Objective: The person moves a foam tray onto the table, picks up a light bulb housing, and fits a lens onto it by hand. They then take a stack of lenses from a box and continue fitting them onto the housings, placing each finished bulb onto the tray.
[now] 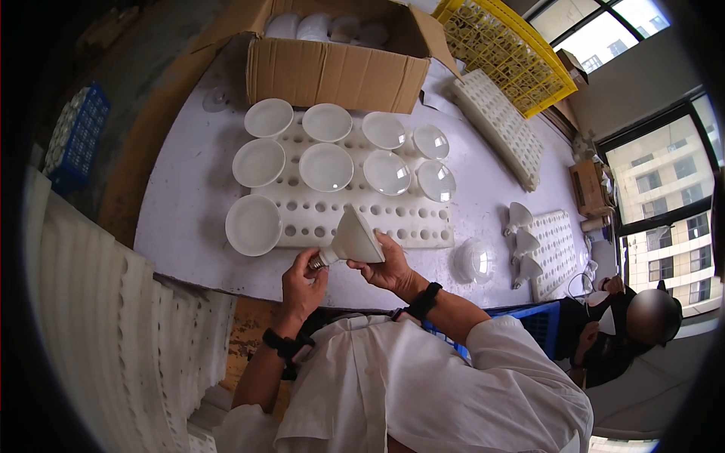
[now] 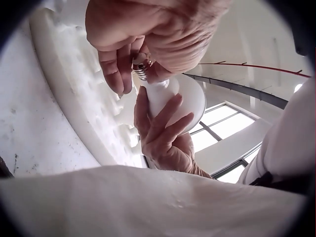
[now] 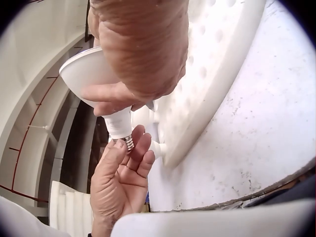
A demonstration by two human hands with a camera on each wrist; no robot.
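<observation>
A white cone-shaped bulb (image 1: 355, 235) is held over the table's near edge, its wide face toward the right. The left hand (image 1: 303, 288) pinches its metal screw base (image 1: 317, 261) between thumb and fingers. Around the wide part, the right hand (image 1: 389, 266) grips with its fingers spread. In the left wrist view the screw base (image 2: 141, 67) lies at the left fingertips, with the right hand (image 2: 168, 138) on the bulb's body. The right wrist view shows the bulb (image 3: 91, 74) tilted, base down, at the left thumb.
A white foam tray (image 1: 362, 204) with holes carries several bulbs in rows. Behind it stands a cardboard box (image 1: 332, 75) of bulbs. A clear round cover (image 1: 476, 260) lies at the right, near another foam tray (image 1: 555, 249). A yellow crate (image 1: 506, 45) is behind; another person (image 1: 615, 325) sits at right.
</observation>
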